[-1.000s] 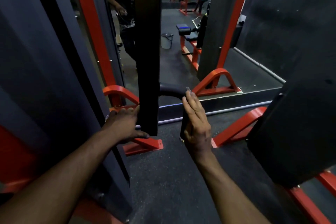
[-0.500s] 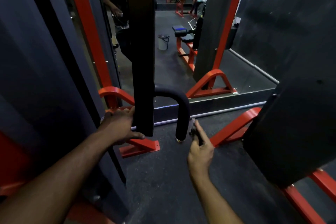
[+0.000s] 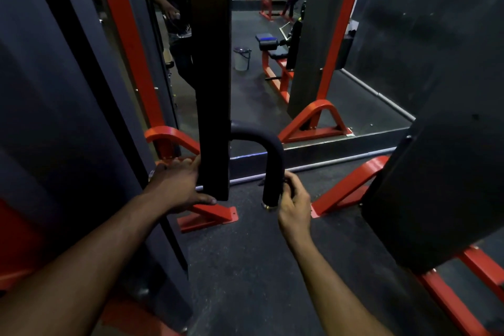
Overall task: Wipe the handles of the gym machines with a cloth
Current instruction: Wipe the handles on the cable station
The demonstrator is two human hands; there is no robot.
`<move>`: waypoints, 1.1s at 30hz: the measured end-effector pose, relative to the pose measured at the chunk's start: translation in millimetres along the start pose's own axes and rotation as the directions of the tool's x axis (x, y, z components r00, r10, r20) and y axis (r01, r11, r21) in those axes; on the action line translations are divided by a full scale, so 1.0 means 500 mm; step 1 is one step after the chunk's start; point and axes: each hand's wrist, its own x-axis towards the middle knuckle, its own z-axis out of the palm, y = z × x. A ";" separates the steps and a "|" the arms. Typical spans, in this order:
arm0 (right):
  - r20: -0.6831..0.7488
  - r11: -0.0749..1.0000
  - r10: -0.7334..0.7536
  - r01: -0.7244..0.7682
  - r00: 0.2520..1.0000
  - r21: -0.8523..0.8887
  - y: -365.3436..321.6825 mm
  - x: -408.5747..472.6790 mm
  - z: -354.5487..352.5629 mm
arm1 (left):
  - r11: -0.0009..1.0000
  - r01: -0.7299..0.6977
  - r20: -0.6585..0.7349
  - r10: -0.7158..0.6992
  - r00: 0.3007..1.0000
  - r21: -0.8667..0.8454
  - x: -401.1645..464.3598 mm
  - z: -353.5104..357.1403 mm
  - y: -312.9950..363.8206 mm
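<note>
left hand (image 3: 177,188) clamped on bar (image 3: 214,106), thumb under its end, to steady it. right hand (image 3: 293,199) curled beside handle (image 3: 272,174), pinching something dark, possibly cloth, for wiping.

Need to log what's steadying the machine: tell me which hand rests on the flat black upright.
The left hand: it holds the flat black upright. The right hand instead sits at the lower end of the curved black handle.

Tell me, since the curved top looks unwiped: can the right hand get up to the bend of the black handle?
Probably yes: the right hand already grips the black handle low down, and nothing blocks the bend above.
</note>
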 end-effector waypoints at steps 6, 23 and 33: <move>0.257 0.955 0.240 -0.275 0.936 0.109 0.033 0.006 -0.009 | 1.000 -0.008 -0.018 0.007 1.000 -0.028 -0.002 -0.003 0.002; 0.762 0.958 0.162 0.085 0.627 -0.274 -0.370 0.260 0.050 | 1.000 0.023 0.006 -0.023 1.000 -0.012 0.001 -0.003 -0.002; 0.679 0.901 0.164 -0.389 0.716 0.194 -0.215 0.203 -0.017 | 1.000 -0.001 0.011 0.001 1.000 0.023 -0.004 -0.008 0.007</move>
